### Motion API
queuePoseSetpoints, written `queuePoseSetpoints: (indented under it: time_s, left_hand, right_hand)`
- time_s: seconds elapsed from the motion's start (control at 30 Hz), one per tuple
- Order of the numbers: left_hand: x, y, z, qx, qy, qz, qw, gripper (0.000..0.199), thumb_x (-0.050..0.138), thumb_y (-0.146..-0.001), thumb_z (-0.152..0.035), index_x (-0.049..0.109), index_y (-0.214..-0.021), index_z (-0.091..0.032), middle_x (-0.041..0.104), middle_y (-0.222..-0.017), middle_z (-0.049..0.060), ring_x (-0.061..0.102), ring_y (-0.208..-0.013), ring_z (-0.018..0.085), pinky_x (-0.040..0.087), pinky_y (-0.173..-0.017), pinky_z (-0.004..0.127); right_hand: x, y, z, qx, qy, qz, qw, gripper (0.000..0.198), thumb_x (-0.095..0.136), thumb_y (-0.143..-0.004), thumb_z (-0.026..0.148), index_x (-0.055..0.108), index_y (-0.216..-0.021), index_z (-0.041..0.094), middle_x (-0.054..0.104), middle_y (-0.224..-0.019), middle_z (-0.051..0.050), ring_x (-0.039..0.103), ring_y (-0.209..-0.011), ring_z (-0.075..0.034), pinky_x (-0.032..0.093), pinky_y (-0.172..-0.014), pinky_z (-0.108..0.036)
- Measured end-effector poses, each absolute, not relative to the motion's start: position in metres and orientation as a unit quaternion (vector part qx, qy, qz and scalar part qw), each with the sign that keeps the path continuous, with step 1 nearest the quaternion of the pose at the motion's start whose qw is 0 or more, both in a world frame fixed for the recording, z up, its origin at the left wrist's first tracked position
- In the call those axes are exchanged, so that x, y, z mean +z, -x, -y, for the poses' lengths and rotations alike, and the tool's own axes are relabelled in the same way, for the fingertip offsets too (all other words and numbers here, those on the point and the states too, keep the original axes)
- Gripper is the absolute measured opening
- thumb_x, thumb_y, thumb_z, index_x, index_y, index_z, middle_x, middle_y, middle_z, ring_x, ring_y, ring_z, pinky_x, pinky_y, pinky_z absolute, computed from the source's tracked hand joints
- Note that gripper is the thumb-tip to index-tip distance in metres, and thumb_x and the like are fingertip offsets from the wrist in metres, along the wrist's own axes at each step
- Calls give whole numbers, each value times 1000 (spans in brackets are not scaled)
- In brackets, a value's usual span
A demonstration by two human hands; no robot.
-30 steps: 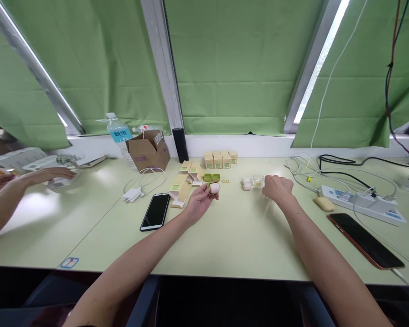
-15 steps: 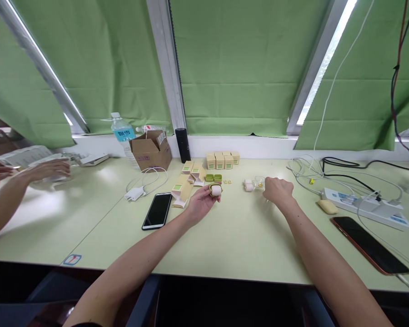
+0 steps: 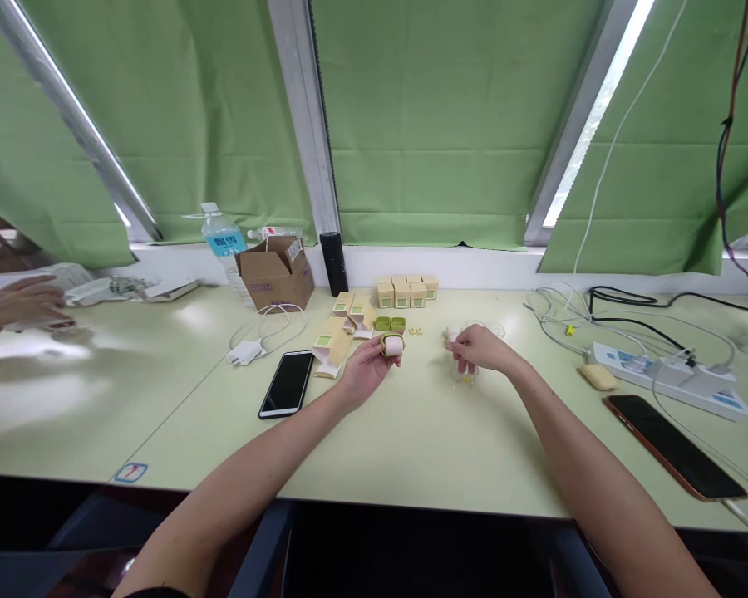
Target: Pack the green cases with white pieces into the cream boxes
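My left hand (image 3: 367, 365) is closed around a small olive-green case (image 3: 384, 343) with a whitish-pink block (image 3: 392, 346) set in it. Right of it, my right hand (image 3: 477, 347) is closed with fingertips down, and a clear plastic piece (image 3: 465, 376) with a yellowish bit shows under its fingers. A pale piece (image 3: 452, 332) lies at those fingertips, partly hidden; whether they touch it I cannot tell. Beyond my left hand are an open green case (image 3: 390, 324) in two halves and small yellow pieces (image 3: 415, 331). More clear plastic (image 3: 492, 330) lies behind my right hand.
Opened cream cartons (image 3: 333, 340) and a phone (image 3: 287, 384) lie left; closed small boxes (image 3: 402, 292) stand behind. A brown carton (image 3: 274, 278), water bottle (image 3: 223, 237) and black cylinder (image 3: 332, 264) line the back. Right are a power strip (image 3: 670, 378), cables and another phone (image 3: 676, 446). A co-worker's hand (image 3: 22, 307) is far left.
My right hand has moved left to the pale piece, with the clear plastic piece under its fingers. My left hand stays almost still with the case. The co-worker's hand has moved left.
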State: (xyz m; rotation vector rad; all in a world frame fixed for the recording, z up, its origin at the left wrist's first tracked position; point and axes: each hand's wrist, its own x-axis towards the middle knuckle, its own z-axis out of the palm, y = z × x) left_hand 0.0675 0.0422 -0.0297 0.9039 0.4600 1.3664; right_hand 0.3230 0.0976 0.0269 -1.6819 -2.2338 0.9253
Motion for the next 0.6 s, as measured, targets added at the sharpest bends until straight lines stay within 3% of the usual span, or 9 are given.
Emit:
queuePoseSetpoints:
  time_s: [0.07, 0.17, 0.27, 0.4, 0.5, 0.6]
  left_hand:
    - [-29, -67, -42, 606, -399, -203, 657, 31, 66, -81, -22, 72, -108, -8, 68, -97, 13, 59, -80, 19, 47, -74, 32]
    - [-29, -67, -42, 612, -399, -201, 653, 31, 66, -81, -22, 73, -108, -8, 68, -97, 13, 59, -82, 19, 48, -74, 32]
    - [-31, -66, -44, 611, -407, -196, 650, 33, 66, -82, -22, 74, -111, -8, 68, -97, 12, 59, -81, 18, 48, -73, 31]
    - [-34, -65, -48, 616, -418, -191, 640, 29, 67, -82, -22, 75, -107, -10, 69, -102, 12, 59, -81, 18, 48, -72, 30]
    - [-35, -65, -49, 624, -419, -190, 632, 26, 68, -81, -22, 76, -103, -11, 68, -104, 12, 59, -82, 17, 47, -73, 31]
    - [-35, -64, -48, 619, -431, -198, 626, 32, 68, -81, -23, 75, -110, -10, 68, -101, 11, 58, -81, 18, 47, -74, 32]
  right_hand:
    - [24, -321, -99, 330, 559, 746, 148, 36, 58, -93, 44, 62, -69, 18, 75, -70, -6, 66, -56, -15, 49, -61, -26]
    - [27, -323, -100, 229, 601, 748, 166, 30, 59, -92, 45, 65, -76, 20, 76, -78, -4, 68, -67, -17, 45, -62, -27]
    - [38, -336, -97, 133, 618, 771, 78, 28, 71, -81, 50, 69, -91, 25, 76, -96, -4, 70, -86, -23, 44, -67, -30]
    - [48, -349, -90, 169, 571, 803, -24, 62, 82, -66, 54, 64, -121, 30, 72, -117, -4, 69, -96, -26, 47, -72, -32]
    - [43, -346, -88, 135, 576, 804, -54, 62, 84, -65, 45, 62, -121, 29, 70, -120, -6, 69, -100, -30, 47, -76, -36]
    - [32, -338, -90, 134, 565, 811, -65, 47, 83, -67, 30, 65, -110, 25, 72, -110, -8, 69, -97, -31, 48, -77, -38]
